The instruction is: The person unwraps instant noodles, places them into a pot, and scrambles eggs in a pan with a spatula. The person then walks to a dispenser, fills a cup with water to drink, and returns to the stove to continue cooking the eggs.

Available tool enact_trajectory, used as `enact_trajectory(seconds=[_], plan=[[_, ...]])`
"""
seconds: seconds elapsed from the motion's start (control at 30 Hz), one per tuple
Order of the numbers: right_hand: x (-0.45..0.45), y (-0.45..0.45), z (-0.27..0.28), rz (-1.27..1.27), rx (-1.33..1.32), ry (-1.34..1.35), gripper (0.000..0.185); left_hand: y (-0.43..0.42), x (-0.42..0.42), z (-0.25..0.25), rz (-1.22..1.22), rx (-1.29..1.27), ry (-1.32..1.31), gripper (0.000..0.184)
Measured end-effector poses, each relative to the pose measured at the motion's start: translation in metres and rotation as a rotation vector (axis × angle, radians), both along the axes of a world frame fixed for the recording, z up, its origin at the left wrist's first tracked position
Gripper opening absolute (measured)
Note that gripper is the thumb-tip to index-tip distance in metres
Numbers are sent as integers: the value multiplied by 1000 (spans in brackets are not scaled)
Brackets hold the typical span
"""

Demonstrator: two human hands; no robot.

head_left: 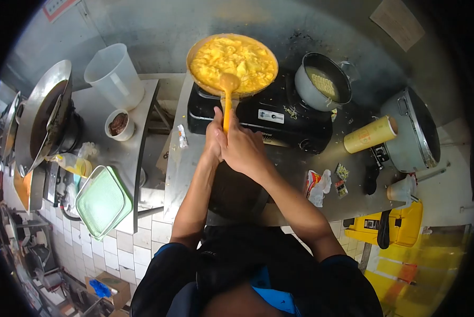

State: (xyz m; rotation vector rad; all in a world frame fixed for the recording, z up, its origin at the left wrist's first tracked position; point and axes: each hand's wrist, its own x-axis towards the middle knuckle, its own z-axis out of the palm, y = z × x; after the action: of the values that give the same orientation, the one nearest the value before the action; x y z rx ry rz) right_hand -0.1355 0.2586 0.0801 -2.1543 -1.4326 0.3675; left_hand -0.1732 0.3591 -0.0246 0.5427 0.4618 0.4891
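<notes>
A round pan (pixel 273 51) full of yellow scrambled egg (pixel 231 55) sits over the left burner of a black two-burner stove (pixel 210 111). My left hand (pixel 214 134) is closed at the pan's handle, which the hands mostly cover. Just to its right, my right hand (pixel 242 145) grips an orange spoon (pixel 227 108), whose rounded head rests on the near edge of the egg. The two hands touch each other. On the right burner stands a grey pot (pixel 307 87) with a noodle block (pixel 323 84) in liquid.
Right: a yellow cylinder (pixel 369 134), a large lidded pot (pixel 406 127), torn wrappers (pixel 316 187) and a plastic cup (pixel 399 190). Left: a wok (pixel 41 116), a clear pitcher (pixel 115 76), a white bowl (pixel 119 126) and a green tray (pixel 104 201).
</notes>
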Motion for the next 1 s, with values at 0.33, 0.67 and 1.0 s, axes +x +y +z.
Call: enact_trajectory(seconds=[0.33,0.67,1.0], plan=[[-9,-4,9,-44,-189,-115,67,-5,-57,18,-143,270,244,91],[10,-42,-5,87,94,66,59,-65,-129,-24,461,594,440,61],[17,-231,-118,-124,-199,313,55,2,-133,-164,469,1490,1085,13]])
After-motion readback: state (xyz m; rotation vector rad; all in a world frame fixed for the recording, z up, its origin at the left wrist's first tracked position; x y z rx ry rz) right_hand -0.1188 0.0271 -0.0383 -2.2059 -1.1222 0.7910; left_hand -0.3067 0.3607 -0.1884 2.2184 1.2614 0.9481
